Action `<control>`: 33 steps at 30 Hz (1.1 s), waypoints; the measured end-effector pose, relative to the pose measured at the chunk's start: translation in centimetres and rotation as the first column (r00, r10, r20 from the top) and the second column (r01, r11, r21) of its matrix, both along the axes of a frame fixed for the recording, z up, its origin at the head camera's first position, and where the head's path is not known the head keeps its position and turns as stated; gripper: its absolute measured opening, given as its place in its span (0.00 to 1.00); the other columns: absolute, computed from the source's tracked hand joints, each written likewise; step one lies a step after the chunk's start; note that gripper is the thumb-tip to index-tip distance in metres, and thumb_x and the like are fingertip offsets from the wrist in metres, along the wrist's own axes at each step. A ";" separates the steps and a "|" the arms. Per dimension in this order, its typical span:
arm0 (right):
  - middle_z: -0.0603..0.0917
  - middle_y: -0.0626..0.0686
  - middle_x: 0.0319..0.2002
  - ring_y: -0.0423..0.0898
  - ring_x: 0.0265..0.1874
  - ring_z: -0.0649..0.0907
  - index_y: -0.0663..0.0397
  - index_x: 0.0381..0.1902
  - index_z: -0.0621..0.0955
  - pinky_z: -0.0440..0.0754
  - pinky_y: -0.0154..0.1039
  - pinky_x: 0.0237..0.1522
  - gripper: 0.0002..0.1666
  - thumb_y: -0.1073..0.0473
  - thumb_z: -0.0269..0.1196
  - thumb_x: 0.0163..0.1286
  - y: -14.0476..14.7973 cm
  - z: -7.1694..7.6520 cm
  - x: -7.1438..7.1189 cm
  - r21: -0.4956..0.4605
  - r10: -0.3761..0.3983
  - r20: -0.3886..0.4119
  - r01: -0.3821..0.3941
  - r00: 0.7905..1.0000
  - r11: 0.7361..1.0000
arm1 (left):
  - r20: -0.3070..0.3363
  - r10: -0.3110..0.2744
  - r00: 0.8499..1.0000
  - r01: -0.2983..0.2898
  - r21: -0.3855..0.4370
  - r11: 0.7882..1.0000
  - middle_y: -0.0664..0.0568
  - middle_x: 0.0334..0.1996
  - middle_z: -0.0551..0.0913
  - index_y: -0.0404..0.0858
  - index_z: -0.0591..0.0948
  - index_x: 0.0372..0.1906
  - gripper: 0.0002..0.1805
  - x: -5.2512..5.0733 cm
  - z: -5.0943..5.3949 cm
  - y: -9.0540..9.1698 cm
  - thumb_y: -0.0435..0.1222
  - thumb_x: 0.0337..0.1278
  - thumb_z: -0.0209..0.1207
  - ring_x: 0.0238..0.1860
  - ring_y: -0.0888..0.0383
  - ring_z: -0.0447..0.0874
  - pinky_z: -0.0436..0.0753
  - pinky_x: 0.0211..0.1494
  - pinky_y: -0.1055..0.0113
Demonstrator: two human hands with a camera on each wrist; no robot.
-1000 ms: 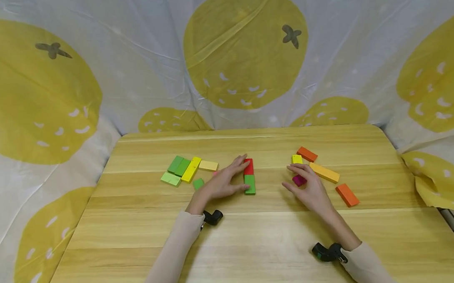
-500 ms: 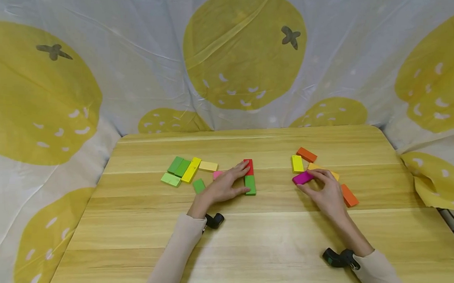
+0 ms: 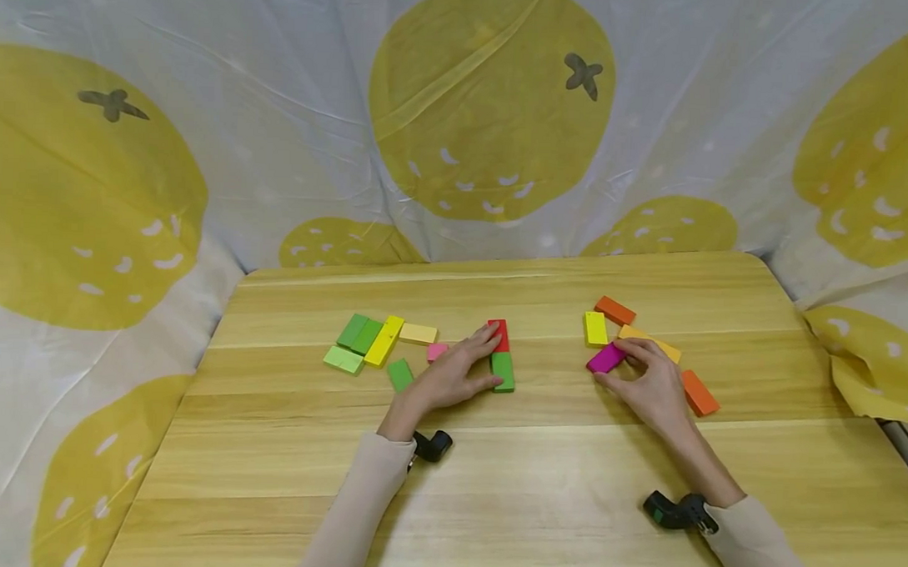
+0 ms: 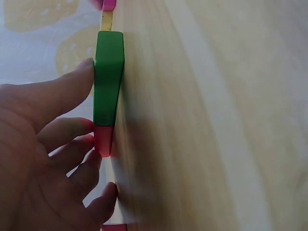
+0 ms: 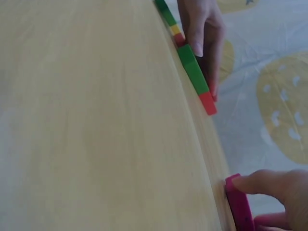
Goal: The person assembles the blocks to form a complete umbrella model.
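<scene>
In the head view, my left hand (image 3: 451, 373) rests against a red block (image 3: 504, 339) and a green block (image 3: 503, 373), which lie end to end on the wooden table. The left wrist view shows its thumb touching the green block (image 4: 108, 82) and its fingertips by the red block (image 4: 103, 139), without curling round either. To the right, my right hand (image 3: 655, 389) pinches a magenta block (image 3: 604, 359) between thumb and fingers. In the right wrist view, the thumb lies on one end of that magenta block (image 5: 237, 204), which appears low at the tabletop.
Left of the left hand lie several blocks: green, a long yellow block (image 3: 383, 342), a cream block (image 3: 418, 334) and a partly hidden pink block (image 3: 437, 351). Around the right hand are a yellow block (image 3: 595, 329), a yellow-orange block (image 3: 650, 342) and two orange-red blocks (image 3: 701, 394).
The right hand has moved slightly right and come down to the magenta block, which it now pinches. More of the yellow block behind shows. The left hand has stayed almost still by the red and green blocks.
</scene>
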State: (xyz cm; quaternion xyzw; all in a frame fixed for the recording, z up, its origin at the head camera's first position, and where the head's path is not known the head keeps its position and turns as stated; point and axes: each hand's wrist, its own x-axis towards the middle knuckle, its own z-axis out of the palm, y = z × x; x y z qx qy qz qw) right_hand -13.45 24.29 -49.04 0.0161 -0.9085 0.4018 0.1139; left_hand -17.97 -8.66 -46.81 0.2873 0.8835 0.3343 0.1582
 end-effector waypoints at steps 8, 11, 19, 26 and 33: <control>0.86 0.58 0.58 0.59 0.62 0.81 0.62 0.57 0.87 0.63 0.11 0.59 0.33 0.62 0.83 0.51 -1.0 -0.2 0.1 -0.059 0.174 -0.076 -0.179 0.982 0.982 | -0.014 0.003 1.000 -0.003 -0.024 1.000 0.49 0.85 0.49 0.39 0.59 0.81 0.40 -0.1 -0.2 -0.4 0.47 0.73 0.61 0.85 0.50 0.46 0.55 0.85 0.52; 0.86 0.54 0.58 0.52 0.60 0.82 0.58 0.56 0.87 0.68 0.13 0.59 0.33 0.62 0.83 0.50 -2.0 0.1 0.5 -0.078 0.267 -0.071 -0.273 0.961 0.959 | -0.010 0.002 1.000 -0.002 -0.014 1.000 0.48 0.85 0.49 0.38 0.59 0.81 0.40 -0.2 -0.2 -0.5 0.46 0.73 0.61 0.85 0.49 0.46 0.55 0.86 0.52; 0.85 0.46 0.60 0.48 0.62 0.83 0.45 0.57 0.88 0.77 0.29 0.64 0.33 0.55 0.84 0.51 -5.2 0.8 1.5 -0.082 0.445 0.008 -0.442 0.896 0.893 | -0.012 0.000 1.000 0.000 -0.012 1.000 0.48 0.85 0.48 0.38 0.59 0.81 0.39 -0.6 0.0 0.1 0.45 0.74 0.60 0.85 0.49 0.46 0.54 0.86 0.52; 0.85 0.45 0.61 0.48 0.63 0.82 0.48 0.60 0.86 0.80 0.46 0.67 0.33 0.56 0.82 0.54 -7.4 0.4 1.6 -0.086 0.572 0.023 -0.568 0.820 0.818 | -0.010 -0.001 1.000 0.001 -0.015 1.000 0.48 0.85 0.47 0.37 0.59 0.81 0.39 -0.9 0.0 0.5 0.46 0.74 0.60 0.85 0.48 0.46 0.53 0.86 0.50; 0.83 0.47 0.63 0.50 0.64 0.81 0.51 0.60 0.86 0.80 0.48 0.67 0.32 0.57 0.81 0.56 -8.3 -0.4 1.6 -0.021 0.632 -0.019 -0.632 0.775 0.774 | -0.010 0.002 1.000 -0.002 -0.011 1.000 0.48 0.85 0.48 0.38 0.60 0.81 0.38 -0.8 0.0 0.5 0.45 0.75 0.60 0.85 0.47 0.46 0.53 0.86 0.48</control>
